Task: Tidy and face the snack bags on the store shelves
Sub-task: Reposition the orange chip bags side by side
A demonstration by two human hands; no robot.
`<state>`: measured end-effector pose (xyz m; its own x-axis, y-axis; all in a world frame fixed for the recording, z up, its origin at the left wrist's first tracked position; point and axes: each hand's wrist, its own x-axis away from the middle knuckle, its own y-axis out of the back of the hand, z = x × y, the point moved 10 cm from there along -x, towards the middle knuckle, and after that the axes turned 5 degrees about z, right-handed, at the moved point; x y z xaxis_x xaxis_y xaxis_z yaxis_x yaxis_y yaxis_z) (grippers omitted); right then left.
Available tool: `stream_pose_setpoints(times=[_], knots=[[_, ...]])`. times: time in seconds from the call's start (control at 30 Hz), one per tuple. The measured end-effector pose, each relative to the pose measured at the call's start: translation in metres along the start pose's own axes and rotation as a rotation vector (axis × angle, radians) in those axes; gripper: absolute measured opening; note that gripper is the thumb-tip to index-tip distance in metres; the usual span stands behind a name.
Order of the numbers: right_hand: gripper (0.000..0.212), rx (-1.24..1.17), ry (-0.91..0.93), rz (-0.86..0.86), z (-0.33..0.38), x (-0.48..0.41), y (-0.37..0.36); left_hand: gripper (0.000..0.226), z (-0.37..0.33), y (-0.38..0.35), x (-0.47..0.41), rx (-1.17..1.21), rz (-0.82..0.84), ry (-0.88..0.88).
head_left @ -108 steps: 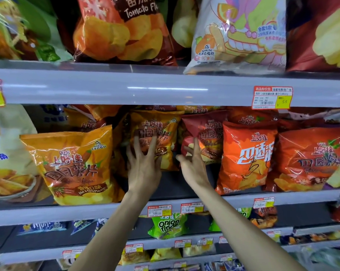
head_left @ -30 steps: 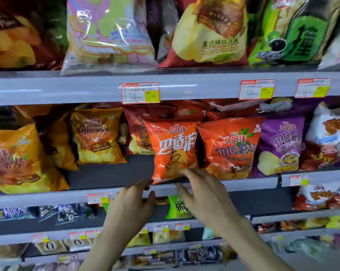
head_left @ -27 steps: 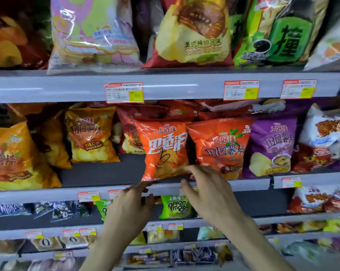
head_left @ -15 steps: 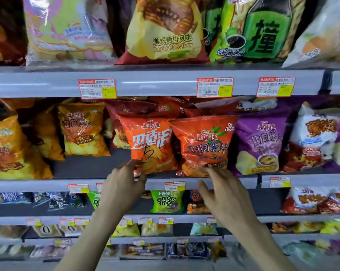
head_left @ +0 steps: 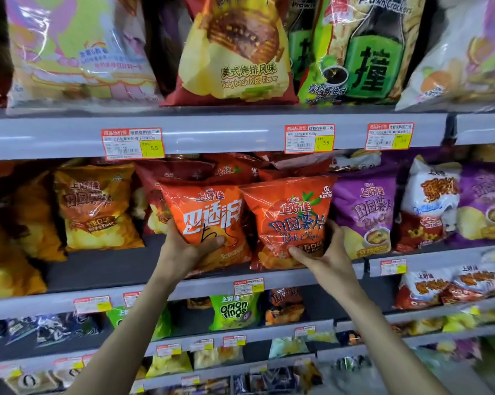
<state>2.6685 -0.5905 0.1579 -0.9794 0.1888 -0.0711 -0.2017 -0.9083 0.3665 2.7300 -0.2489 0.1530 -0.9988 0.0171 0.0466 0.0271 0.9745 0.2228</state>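
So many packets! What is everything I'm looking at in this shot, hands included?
orange bag: one, orange, middle shelf front
red-orange bag: one, red-orange, right beside the orange bag
purple bags: two, purple, middle shelf, further right
yellow-orange bags: several, yellow-orange, middle shelf left, set back
ribs-flavour bag: one, yellow and red, top shelf
onion rings bag: one, green, shelf below
price tags: many, red and yellow, shelf edges
left hand: one, grips the orange bag
right hand: one, grips the red-orange bag

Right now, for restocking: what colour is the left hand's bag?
The bag is orange with white lettering; head view.
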Motion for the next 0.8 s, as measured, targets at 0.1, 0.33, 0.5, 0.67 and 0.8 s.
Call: stream_pose_setpoints(times=[0.1, 0.33, 0.5, 0.67, 0.8], knots=[[0.105, 0.011, -0.03, 0.083, -0.007, -0.01, -0.006, 0.089, -0.008, -0.005, 0.002, 0.109, 0.035, -0.075], [0.077, 0.021, 0.012, 0.174, -0.001, -0.02, -0.008, 0.081, -0.02, 0.037, 0.037, 0.22, -0.139, -0.165], [0.073, 0.036, 0.042, 0.246, 0.01, -0.021, -0.043, 0.081, -0.014, 0.074, 0.057, 0.272, -0.221, -0.166], [0.064, 0.027, 0.064, 0.315, 0.027, -0.023, -0.093, 0.097, -0.004, 0.097, 0.074, 0.277, -0.266, -0.162], [0.065, 0.036, 0.096, 0.303, 0.043, -0.025, -0.119, 0.101, 0.0, 0.109, 0.09, 0.278, -0.303, -0.185]])
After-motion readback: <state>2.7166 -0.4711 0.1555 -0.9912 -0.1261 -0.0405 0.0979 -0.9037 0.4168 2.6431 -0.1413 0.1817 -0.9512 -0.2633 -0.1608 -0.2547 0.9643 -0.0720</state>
